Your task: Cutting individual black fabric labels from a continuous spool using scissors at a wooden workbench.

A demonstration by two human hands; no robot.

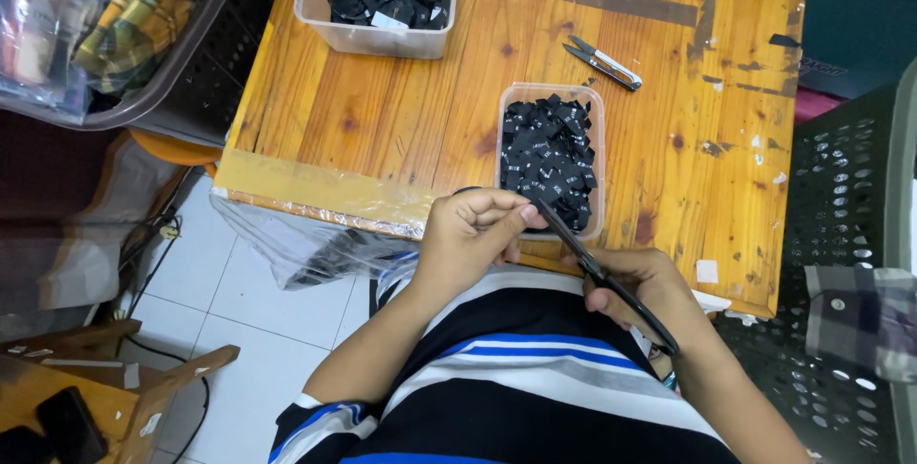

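Observation:
My right hand (650, 287) grips black scissors (597, 268), blades pointing up-left toward my left hand (473, 230). The left hand's fingers pinch something small and dark at the blade tips; I cannot make out what it is. Just beyond both hands, a clear plastic tub (504, 111) full of small black fabric labels (549, 154) sits near the front edge of the wooden table (382, 111).
A second clear tub (377, 39) with coiled black ribbon stands at the table's far left. Small metal thread snips (604, 63) lie at the back right. A dark crate (845, 235) is to the right, a basket of clothes (124, 34) to the left.

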